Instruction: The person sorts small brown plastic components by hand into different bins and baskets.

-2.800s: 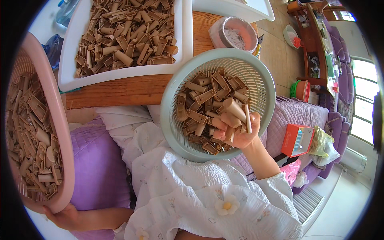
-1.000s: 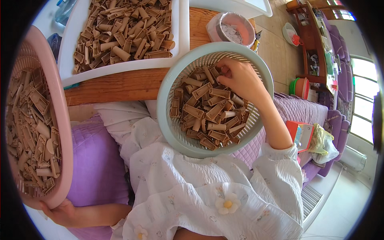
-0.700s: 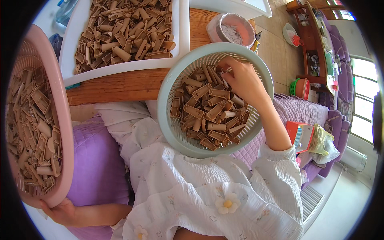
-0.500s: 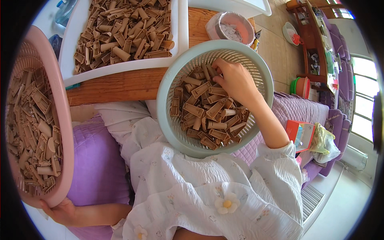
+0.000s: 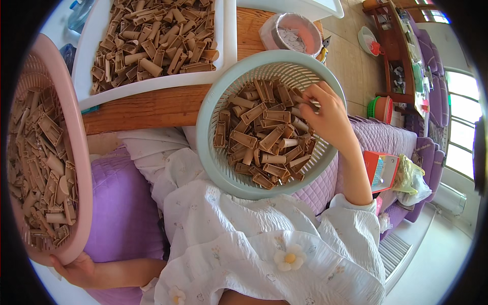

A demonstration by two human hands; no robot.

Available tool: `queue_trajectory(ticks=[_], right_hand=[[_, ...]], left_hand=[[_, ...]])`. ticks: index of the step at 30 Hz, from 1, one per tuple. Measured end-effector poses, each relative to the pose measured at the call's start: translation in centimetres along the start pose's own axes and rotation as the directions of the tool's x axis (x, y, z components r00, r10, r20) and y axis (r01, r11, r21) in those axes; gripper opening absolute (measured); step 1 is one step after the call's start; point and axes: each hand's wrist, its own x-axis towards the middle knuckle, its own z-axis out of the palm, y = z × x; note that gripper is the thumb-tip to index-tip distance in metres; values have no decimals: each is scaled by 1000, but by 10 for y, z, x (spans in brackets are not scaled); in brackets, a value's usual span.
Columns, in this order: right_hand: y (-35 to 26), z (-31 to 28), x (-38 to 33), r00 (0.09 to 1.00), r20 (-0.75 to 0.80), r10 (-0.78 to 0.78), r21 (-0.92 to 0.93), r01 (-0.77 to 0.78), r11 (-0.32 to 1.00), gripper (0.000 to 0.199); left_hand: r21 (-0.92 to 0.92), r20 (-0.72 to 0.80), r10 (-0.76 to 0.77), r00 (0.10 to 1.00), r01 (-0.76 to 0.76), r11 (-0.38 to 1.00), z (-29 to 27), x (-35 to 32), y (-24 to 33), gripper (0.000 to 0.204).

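My right hand (image 5: pixel 325 114) reaches into a pale green round basket (image 5: pixel 213 152) on my lap, fingers closed on one of the brown plastic pieces (image 5: pixel 259 134) that fill it. My left hand (image 5: pixel 76 268) grips the lower rim of a pink basket (image 5: pixel 76 147), held tilted at my left side and full of the same brown pieces (image 5: pixel 43 168). A white tray (image 5: pixel 226 56) on the wooden table (image 5: pixel 157 107) ahead holds many more brown pieces (image 5: pixel 152 43).
A roll of tape in clear wrap (image 5: pixel 292 33) lies on the table's right end. An orange box (image 5: pixel 380 170) and a plastic bag (image 5: pixel 409 180) rest on the purple quilted seat (image 5: pixel 376 137). A shelf (image 5: pixel 401 46) stands by the far wall.
My right hand moved from the basket's near rim into the pile, then shifted slightly right while picking among the pieces. The pink basket stays held at my left.
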Motion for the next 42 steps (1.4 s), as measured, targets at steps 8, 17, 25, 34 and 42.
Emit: queue_trajectory(ticks=[8,17,25,34,42], right_hand=[[24,-5,-62,991,135,23,-36,-19,999,31],[13,2,-62,958,273,86,-156,-44,987,27],[-49,24,-12,884,171,-435,96,424,901,23],[-68,80,16,610,283,-740,-150,791,594,10],[-63,68,22,627,395,-671,-219,774,594,12]], left_hand=[[-41,13,-39,999,40,998,-2,1,1,47],[-33,35,-51,998,52,998,-20,12,0,52],[39,231,24,973,-34,999,-59,34,-5,51],[-52,-6,-166,986,166,985,7,-10,3,53],[-192,250,-124,960,174,966,-12,-12,-3,52]])
